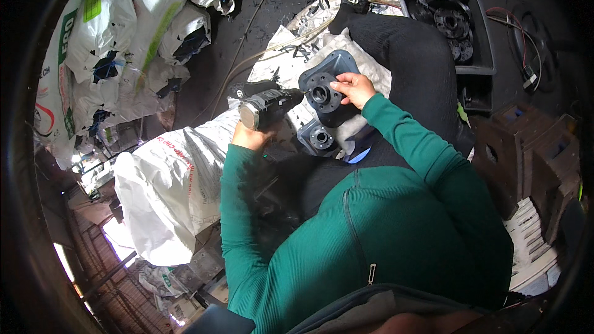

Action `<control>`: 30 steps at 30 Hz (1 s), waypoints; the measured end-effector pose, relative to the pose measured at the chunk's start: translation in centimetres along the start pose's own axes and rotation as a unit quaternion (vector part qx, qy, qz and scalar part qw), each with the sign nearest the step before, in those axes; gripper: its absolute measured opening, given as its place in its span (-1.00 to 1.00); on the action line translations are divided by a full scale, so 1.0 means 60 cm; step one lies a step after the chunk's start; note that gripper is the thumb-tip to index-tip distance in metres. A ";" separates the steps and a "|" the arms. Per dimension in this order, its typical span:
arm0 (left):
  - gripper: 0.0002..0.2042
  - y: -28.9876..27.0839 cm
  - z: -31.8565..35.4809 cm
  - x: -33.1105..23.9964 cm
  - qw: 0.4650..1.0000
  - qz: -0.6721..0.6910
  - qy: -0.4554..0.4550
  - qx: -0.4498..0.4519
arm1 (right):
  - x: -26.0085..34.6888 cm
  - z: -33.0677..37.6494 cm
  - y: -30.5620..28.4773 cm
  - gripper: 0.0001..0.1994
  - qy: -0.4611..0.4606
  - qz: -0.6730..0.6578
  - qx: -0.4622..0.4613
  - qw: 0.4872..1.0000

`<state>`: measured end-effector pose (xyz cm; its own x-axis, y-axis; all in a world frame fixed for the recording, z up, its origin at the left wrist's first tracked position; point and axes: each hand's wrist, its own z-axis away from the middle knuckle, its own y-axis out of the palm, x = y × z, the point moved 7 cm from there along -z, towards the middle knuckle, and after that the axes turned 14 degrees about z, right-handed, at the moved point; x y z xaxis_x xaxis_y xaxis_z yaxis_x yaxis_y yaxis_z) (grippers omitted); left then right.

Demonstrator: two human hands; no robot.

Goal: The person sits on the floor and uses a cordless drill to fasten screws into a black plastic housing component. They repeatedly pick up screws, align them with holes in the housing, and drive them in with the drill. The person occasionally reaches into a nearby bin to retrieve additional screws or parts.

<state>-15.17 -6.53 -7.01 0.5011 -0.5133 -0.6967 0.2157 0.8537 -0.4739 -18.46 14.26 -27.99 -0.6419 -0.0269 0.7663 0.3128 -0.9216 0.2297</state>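
Observation:
My left hand (249, 137) is wrapped round the grip of a dark power drill (267, 109), and the drill's narrow front end meets the left edge of a black flanged part. That flanged part (320, 94) has a round collar with a central bore and a wide plate. My right hand (355, 89) pinches its right side, thumb and fingers at the collar. Just below lies a second, smaller-looking black flanged part (320, 139) on pale sheeting. Whether the drill's tip sits in a hole is too small to tell.
Stuffed white sacks (102, 43) stand at the left, and a white sack (167, 185) lies beside my left arm. A dark crate (484, 37) at the far right holds several black round parts. Brown blocks (526, 154) are stacked right. Cables and black scraps lie on the floor.

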 end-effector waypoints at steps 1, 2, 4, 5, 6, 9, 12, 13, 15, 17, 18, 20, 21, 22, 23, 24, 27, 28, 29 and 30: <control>-0.49 -0.002 -0.002 0.004 1.000 0.000 -0.010 0.007 | -0.002 -0.001 0.001 -0.59 0.000 -0.002 -0.007 1.000; -0.49 -0.002 -0.004 0.010 1.000 0.000 -0.019 0.014 | -0.005 -0.002 -0.001 -0.62 0.005 -0.001 -0.016 1.000; -0.50 0.000 -0.007 -0.002 0.998 -0.022 0.063 0.021 | -0.006 0.000 -0.002 -0.64 0.001 0.007 -0.023 1.000; -0.51 0.003 -0.008 -0.008 0.994 -0.031 0.103 0.025 | -0.007 0.002 -0.004 -0.64 0.002 0.015 -0.033 0.999; -0.52 0.007 -0.011 -0.006 0.989 -0.099 0.105 0.027 | -0.007 0.005 -0.007 -0.65 0.004 0.039 -0.049 0.998; -0.55 0.013 -0.022 0.001 0.974 -0.212 0.075 0.017 | -0.007 0.012 -0.016 -0.68 0.012 0.104 -0.089 0.990; -0.57 0.015 -0.029 -0.006 0.994 -0.090 0.049 0.030 | -0.005 0.009 -0.021 -0.68 0.008 0.132 -0.100 0.986; -0.59 0.012 -0.028 0.002 0.995 -0.099 0.004 0.019 | -0.006 0.008 -0.023 -0.67 0.004 0.142 -0.104 0.984; -0.62 0.020 -0.030 -0.007 0.985 -0.163 0.034 0.031 | -0.014 0.002 -0.023 -0.66 0.016 0.140 -0.100 0.985; -0.63 0.026 -0.034 -0.005 0.976 -0.207 0.047 0.040 | -0.011 0.002 -0.028 -0.66 -0.026 0.185 -0.127 0.974; -0.63 0.029 -0.037 -0.004 0.976 -0.204 0.063 0.039 | -0.011 0.001 -0.030 -0.66 -0.037 0.212 -0.138 0.967; -0.63 0.028 -0.043 0.014 0.980 -0.191 0.032 0.040 | -0.016 -0.001 -0.027 -0.66 -0.036 0.199 -0.126 0.971; -0.63 0.027 -0.043 0.022 0.987 -0.156 0.019 0.039 | -0.019 -0.002 -0.027 -0.67 -0.029 0.195 -0.120 0.973; -0.63 0.028 -0.044 0.020 0.984 -0.164 0.056 0.045 | -0.017 -0.001 -0.026 -0.67 -0.032 0.205 -0.122 0.971; -0.63 0.029 -0.045 0.025 0.982 -0.169 0.058 0.055 | -0.015 0.001 -0.027 -0.68 -0.034 0.216 -0.125 0.968; -0.63 0.031 -0.045 0.029 0.981 -0.174 0.062 0.065 | -0.013 0.004 -0.027 -0.69 -0.037 0.225 -0.129 0.965; -0.61 0.032 -0.040 0.024 0.976 -0.170 0.123 0.052 | -0.007 0.007 -0.023 -0.68 -0.051 0.210 -0.116 0.969; -0.60 0.031 -0.039 0.028 0.974 -0.196 0.103 0.039 | -0.008 0.008 -0.022 -0.64 -0.057 0.202 -0.106 0.972; -0.59 0.029 -0.032 0.025 0.971 -0.209 0.112 0.027 | -0.012 0.006 -0.014 -0.61 -0.048 0.212 -0.092 0.972; -0.58 0.030 -0.028 0.023 0.969 -0.220 0.110 0.020 | -0.011 0.001 -0.017 -0.59 -0.057 0.215 -0.095 0.970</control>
<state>-15.50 -5.88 -9.72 0.1631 -0.8312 -0.5315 0.4025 0.5479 -0.7333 -18.28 15.23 -28.69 -0.3956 -0.3922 0.8305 0.3924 -0.8897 -0.2332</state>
